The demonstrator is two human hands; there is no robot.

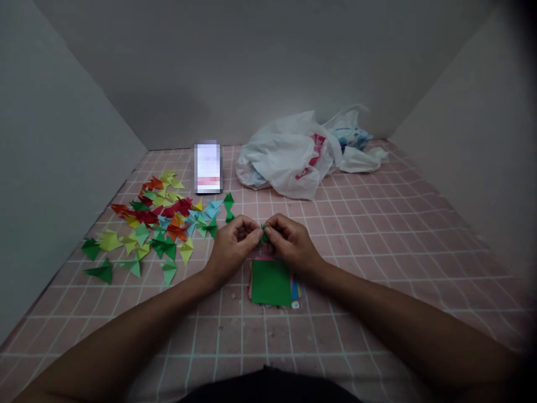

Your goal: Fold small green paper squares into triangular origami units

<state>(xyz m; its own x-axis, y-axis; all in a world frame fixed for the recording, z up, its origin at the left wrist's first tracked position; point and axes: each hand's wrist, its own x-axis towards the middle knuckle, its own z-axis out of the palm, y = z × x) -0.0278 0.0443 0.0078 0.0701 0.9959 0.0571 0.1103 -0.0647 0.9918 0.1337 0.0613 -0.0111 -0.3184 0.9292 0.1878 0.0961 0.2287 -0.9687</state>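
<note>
Between both hands is a small folded piece of green paper point(264, 234), mostly covered by fingers. My left hand point(235, 242) pinches its left side with thumb and fingertips. My right hand point(292, 240) pinches the right side in the same way. Just below them lies a stack of square coloured paper with a green sheet point(271, 282) on top; pink, blue and yellow edges stick out beneath it. Left of my left hand, many folded paper pieces point(161, 244) in green, yellow, red, orange and blue are spread on the cloth.
A lit phone point(208, 168) with a blurred screen stands behind the folded pieces. A crumpled white plastic bag point(289, 154) with red print lies at the back, beside a smaller blue-and-white packet point(352, 137). White-lined pink checked cloth point(398, 235) covers the surface, with walls on three sides.
</note>
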